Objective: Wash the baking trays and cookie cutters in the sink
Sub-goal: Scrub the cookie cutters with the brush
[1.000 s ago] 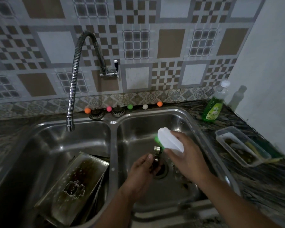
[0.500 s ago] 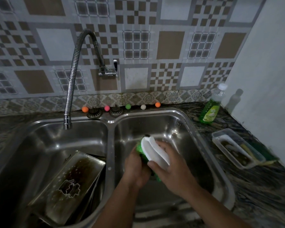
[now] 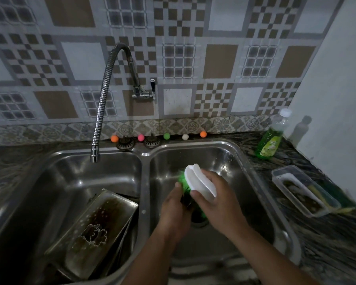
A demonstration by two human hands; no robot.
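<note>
A white-backed brush (image 3: 200, 183) with green bristles is clasped in the right hand (image 3: 216, 200) and pressed against a small dark item, presumably a cookie cutter, pinched in the left hand (image 3: 176, 206) over the right basin (image 3: 245, 161) so runoff drains away. The baking trays (image 3: 103, 225), one cutter (image 3: 95, 235) lying on top, are left propped in the left basin.

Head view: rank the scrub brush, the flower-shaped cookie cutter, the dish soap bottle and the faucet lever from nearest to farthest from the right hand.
1. Scrub brush: gripped by the right hand over the right basin.
2. Flower-shaped cookie cutter: lying on the baking tray in the left basin.
3. Dish soap bottle and faucet lever: bottle on the right counter, lever on the wall; too close to call.
</note>
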